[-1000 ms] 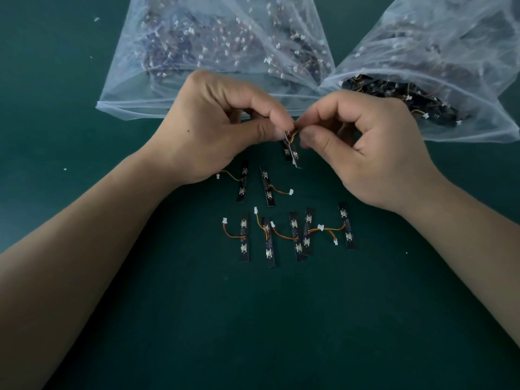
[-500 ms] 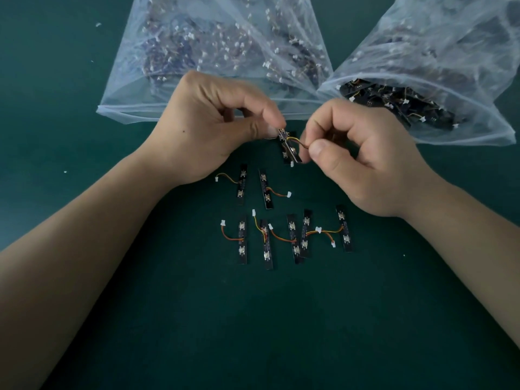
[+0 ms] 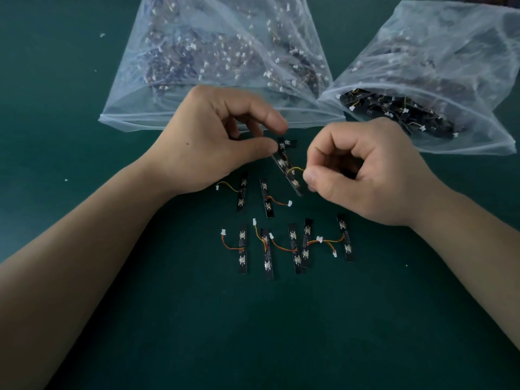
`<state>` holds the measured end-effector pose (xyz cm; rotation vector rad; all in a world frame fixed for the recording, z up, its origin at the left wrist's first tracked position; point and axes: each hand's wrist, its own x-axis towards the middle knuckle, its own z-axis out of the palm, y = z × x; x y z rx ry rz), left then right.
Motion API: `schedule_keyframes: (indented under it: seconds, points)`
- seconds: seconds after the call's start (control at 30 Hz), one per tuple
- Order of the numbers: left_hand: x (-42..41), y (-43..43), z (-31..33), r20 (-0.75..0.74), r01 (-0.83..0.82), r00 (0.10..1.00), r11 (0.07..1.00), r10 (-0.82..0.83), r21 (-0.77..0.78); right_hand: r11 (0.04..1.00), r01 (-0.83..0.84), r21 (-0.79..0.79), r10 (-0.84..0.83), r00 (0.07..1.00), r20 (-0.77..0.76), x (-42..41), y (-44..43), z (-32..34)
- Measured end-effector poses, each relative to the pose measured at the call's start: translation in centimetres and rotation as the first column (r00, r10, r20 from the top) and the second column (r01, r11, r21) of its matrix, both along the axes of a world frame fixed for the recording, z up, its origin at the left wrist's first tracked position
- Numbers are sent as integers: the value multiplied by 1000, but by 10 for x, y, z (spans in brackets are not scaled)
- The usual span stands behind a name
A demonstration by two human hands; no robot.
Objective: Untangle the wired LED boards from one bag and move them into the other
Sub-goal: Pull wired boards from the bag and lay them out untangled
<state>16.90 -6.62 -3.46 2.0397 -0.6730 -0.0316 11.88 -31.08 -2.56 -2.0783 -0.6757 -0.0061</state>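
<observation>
**LED board (image 3: 287, 171) being held between both hands over the table**

The LED board is hanging slanted just above the green table (image 3: 253, 333), in front of the two bags. The thumb tip (image 3: 268, 147) of the left hand (image 3: 213, 142) is pinching the board's upper end against the curled fingers behind it, while the forefinger is arching over the top. A second dark piece (image 3: 289, 142) is crossing at that end; whether it is another board is hard to tell. The right hand (image 3: 365, 173) is curling into a loose fist, its thumb and forefinger pinching the yellow-orange wire (image 3: 295, 168) that is looping out from the board's middle.

Below the hands, seven loose boards (image 3: 243, 249) are lying on the table, two in a near row and five in a lower one, each trailing a short wire with a white plug. Beyond the hands, the left bag (image 3: 135, 114) is lying flat and bulging with tangled boards and plugs. The right bag (image 3: 478, 142) is gaping towards the person, with black boards showing at its mouth.
</observation>
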Motion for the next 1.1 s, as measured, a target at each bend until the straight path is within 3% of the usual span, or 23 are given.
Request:
schedule_keyframes:
  seconds: [0.4,0.57,1.1]
  points:
    - [-1,0,3,-27,-6,1000,1000,7,28,961,-84,-262,95,995,31,5,-9,3]
    - [-2,0,2,-31,-6,1000,1000,6,19,948,-33,-318,48,998,39,4,-5,3]
    - [-4,-2,4,-58,-8,998,999,11,46,949,34,-312,-19,999,51,1,1,1]
